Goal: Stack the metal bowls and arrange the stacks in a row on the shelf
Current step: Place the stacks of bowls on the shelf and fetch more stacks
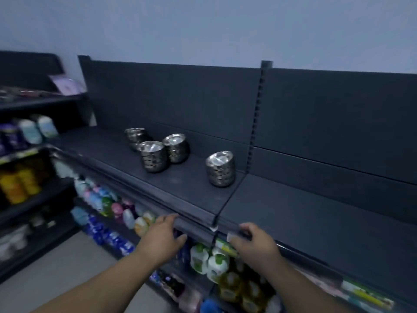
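Four stacks of shiny metal bowls (154, 157) stand on the dark grey shelf (185, 190), three bunched and one apart, so no row yet; the empty left hand (165, 236) hangs loosely open at its front lip, the right hand (255, 242) bent-fingered there, grip unclear.

Four bowl stacks (171, 154) stand on the shelf (191, 195).

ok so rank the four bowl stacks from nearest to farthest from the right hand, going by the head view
1. rightmost stack, standing alone on the right, nearest the right hand
2. front middle stack and back middle stack, next to each other further left; too close to call between them
3. far-left stack, at the back, farthest
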{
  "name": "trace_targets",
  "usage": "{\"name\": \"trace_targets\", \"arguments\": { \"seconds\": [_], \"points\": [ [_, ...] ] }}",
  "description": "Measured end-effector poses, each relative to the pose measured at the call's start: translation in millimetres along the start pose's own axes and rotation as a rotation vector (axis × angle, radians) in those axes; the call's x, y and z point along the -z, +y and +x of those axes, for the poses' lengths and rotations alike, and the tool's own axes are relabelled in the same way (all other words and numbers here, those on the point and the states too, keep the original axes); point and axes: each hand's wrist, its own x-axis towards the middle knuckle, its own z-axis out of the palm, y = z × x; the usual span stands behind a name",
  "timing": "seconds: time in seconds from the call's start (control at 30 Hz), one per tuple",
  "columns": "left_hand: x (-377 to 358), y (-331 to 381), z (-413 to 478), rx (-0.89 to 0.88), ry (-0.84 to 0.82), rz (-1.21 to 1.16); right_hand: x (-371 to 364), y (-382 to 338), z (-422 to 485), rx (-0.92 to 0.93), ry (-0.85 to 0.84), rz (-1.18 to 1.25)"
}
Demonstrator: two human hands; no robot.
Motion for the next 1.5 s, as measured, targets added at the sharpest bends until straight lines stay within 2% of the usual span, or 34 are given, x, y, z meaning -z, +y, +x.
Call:
{"name": "trace_targets", "arguments": {
  "seconds": [0.37, 0.6, 0.77, 0.93, 1.07, 1.3, 1.5],
  "points": [
    [62, -124, 24, 0.262, 0.121, -0.046, -109, -120, 78, 0.272, -0.252, -0.036],
    [96, -182, 68, 0.431, 0.209, 0.025, -176, -186, 157, 0.456, -0.406, -0.199],
    [113, -225, 94, 0.49, 0.244, 0.092, -219, -232, 192, 0.539, -0.46, -0.289],
    [132, -292, 122, 0.542, 0.237, 0.144, -278, -277, 213, 0.58, -0.426, -0.381],
    [155, -360, 152, 0.532, 0.194, 0.205, -326, -317, 234, 0.527, -0.389, -0.408],
    [220, -460, 220, 0.418, 0.113, 0.27, -390, -381, 271, 0.397, -0.263, -0.383],
    [243, -480, 301, 0.245, 0.085, 0.25, -394, -402, 317, 0.283, -0.146, -0.358]
  ]
}}
